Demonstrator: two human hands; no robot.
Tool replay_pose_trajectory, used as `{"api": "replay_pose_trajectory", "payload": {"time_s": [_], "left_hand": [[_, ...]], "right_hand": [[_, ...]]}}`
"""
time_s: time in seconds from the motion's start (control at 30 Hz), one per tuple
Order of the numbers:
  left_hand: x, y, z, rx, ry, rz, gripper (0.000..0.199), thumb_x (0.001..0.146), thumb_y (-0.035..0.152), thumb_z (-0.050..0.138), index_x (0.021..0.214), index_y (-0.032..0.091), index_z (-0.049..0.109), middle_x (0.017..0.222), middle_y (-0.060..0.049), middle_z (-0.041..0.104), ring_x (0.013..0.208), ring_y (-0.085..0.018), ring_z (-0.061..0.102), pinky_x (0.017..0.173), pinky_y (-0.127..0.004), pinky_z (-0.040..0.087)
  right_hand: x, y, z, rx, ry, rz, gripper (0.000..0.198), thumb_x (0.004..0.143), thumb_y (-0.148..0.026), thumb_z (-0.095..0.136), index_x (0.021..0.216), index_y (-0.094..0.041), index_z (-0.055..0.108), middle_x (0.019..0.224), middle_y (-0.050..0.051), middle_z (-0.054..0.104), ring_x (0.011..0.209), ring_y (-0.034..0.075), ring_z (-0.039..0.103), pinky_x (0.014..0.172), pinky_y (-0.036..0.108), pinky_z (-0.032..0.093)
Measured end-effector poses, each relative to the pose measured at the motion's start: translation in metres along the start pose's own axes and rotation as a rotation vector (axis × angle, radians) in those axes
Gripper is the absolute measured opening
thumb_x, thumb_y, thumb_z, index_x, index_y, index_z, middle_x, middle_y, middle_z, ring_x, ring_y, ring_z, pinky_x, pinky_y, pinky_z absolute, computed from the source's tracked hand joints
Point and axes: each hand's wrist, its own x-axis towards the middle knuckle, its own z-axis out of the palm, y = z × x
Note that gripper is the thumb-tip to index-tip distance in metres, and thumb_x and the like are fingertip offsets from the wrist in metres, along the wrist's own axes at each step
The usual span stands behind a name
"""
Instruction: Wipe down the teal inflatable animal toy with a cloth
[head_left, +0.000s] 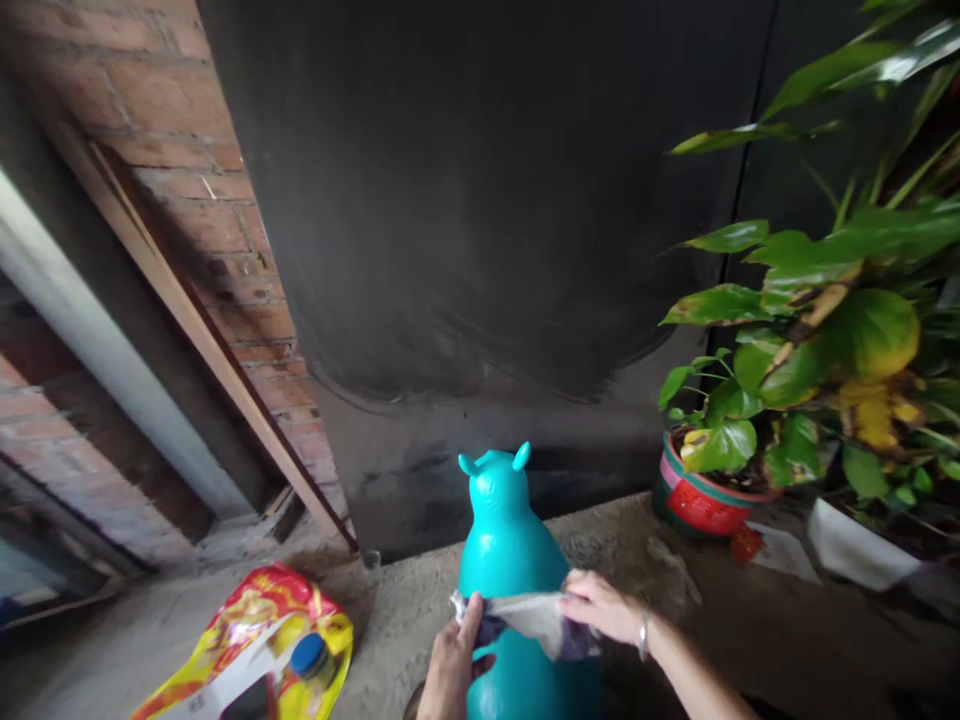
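Observation:
A turquoise inflatable animal toy (504, 545) with two small ears stands upright on the concrete floor, bottom centre. My left hand (452, 665) and my right hand (600, 606) both grip a grey-white and purple cloth (534, 619), stretched between them across the toy's back. The left hand pinches the cloth's left end, the right hand holds its right end. A bracelet sits on my right wrist.
A yellow-red plastic bag (255, 645) holding a blue-capped container lies on the floor at bottom left. A red pot (703, 503) with a leafy plant (832, 330) stands right. A dark wall (487, 250) is behind the toy; a brick wall (187, 170) and a pale pipe are at left.

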Motion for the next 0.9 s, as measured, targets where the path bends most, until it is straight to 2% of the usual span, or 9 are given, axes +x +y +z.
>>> {"api": "replay_pose_trajectory", "payload": {"time_s": [0.1, 0.23, 0.33, 0.4, 0.53, 0.6, 0.67, 0.8, 0.9], "left_hand": [[-0.007, 0.019, -0.003, 0.017, -0.013, 0.078, 0.058, 0.061, 0.070, 0.066, 0.082, 0.016, 0.063, 0.078, -0.002, 0.061, 0.083, -0.016, 0.057, 0.078, -0.030, 0.052], [-0.015, 0.047, -0.006, 0.054, -0.016, 0.199, 0.052, 0.071, 0.070, 0.056, 0.077, 0.018, 0.060, 0.069, 0.002, 0.059, 0.074, -0.014, 0.056, 0.072, -0.028, 0.052], [-0.012, 0.057, -0.013, 0.198, 0.037, 0.209, 0.059, 0.066, 0.076, 0.055, 0.069, 0.017, 0.059, 0.062, 0.001, 0.057, 0.066, -0.015, 0.054, 0.059, -0.027, 0.050], [-0.007, 0.059, -0.018, 0.222, 0.069, 0.164, 0.065, 0.057, 0.078, 0.062, 0.069, 0.014, 0.062, 0.062, 0.000, 0.055, 0.066, -0.015, 0.052, 0.058, -0.030, 0.053], [0.004, 0.064, -0.018, 0.084, 0.081, 0.145, 0.067, 0.044, 0.072, 0.075, 0.072, 0.012, 0.065, 0.065, 0.001, 0.058, 0.071, -0.015, 0.054, 0.071, -0.034, 0.057], [0.006, 0.073, -0.014, 0.033, 0.046, 0.204, 0.063, 0.049, 0.068, 0.076, 0.077, 0.013, 0.066, 0.072, 0.000, 0.065, 0.078, -0.016, 0.059, 0.081, -0.031, 0.054], [0.006, 0.082, -0.010, 0.026, 0.005, 0.278, 0.057, 0.059, 0.065, 0.072, 0.084, 0.015, 0.067, 0.081, 0.000, 0.070, 0.085, -0.016, 0.061, 0.090, -0.030, 0.050], [0.009, 0.081, -0.011, 0.261, 0.024, 0.410, 0.050, 0.071, 0.066, 0.060, 0.084, 0.017, 0.065, 0.080, 0.000, 0.069, 0.087, -0.017, 0.061, 0.087, -0.027, 0.046], [0.016, 0.050, -0.024, 0.610, 0.065, 0.422, 0.049, 0.070, 0.065, 0.058, 0.079, 0.018, 0.066, 0.078, -0.002, 0.069, 0.086, -0.021, 0.062, 0.076, -0.027, 0.044]], "right_hand": [[0.006, -0.015, -0.003, -0.029, -0.049, -0.072, 0.024, 0.078, -0.033, 0.050, 0.065, -0.021, 0.066, 0.075, 0.000, 0.063, 0.074, 0.016, 0.057, 0.071, 0.028, 0.040], [0.011, -0.033, -0.017, -0.086, 0.071, -0.022, 0.026, 0.073, -0.023, 0.052, 0.095, -0.024, 0.067, 0.085, 0.001, 0.067, 0.080, 0.019, 0.058, 0.073, 0.030, 0.038], [0.009, -0.037, -0.032, -0.093, 0.087, -0.036, 0.016, 0.072, -0.022, 0.052, 0.079, -0.024, 0.067, 0.076, -0.002, 0.063, 0.073, 0.017, 0.056, 0.069, 0.029, 0.036], [0.008, -0.035, -0.040, -0.053, 0.055, -0.078, 0.016, 0.074, -0.022, 0.051, 0.071, -0.023, 0.067, 0.076, -0.002, 0.062, 0.073, 0.016, 0.056, 0.068, 0.028, 0.037], [0.018, -0.038, -0.049, -0.006, 0.074, -0.092, 0.026, 0.078, -0.025, 0.045, 0.081, -0.019, 0.070, 0.072, -0.001, 0.063, 0.067, 0.016, 0.056, 0.061, 0.027, 0.037], [0.026, -0.047, -0.054, -0.013, 0.136, -0.104, 0.029, 0.080, -0.024, 0.041, 0.086, -0.018, 0.069, 0.074, 0.000, 0.065, 0.068, 0.016, 0.056, 0.061, 0.027, 0.038], [0.032, -0.058, -0.061, -0.043, 0.197, -0.142, 0.030, 0.081, -0.023, 0.040, 0.089, -0.019, 0.068, 0.082, 0.001, 0.066, 0.076, 0.016, 0.058, 0.069, 0.028, 0.040], [0.022, -0.061, -0.060, -0.148, 0.243, -0.181, 0.029, 0.085, -0.025, 0.040, 0.089, -0.022, 0.069, 0.093, 0.004, 0.064, 0.088, 0.018, 0.057, 0.082, 0.031, 0.040], [-0.011, -0.026, -0.025, -0.217, 0.183, -0.067, 0.033, 0.087, -0.024, 0.038, 0.083, -0.021, 0.070, 0.093, 0.007, 0.066, 0.085, 0.020, 0.059, 0.081, 0.034, 0.044]]}}
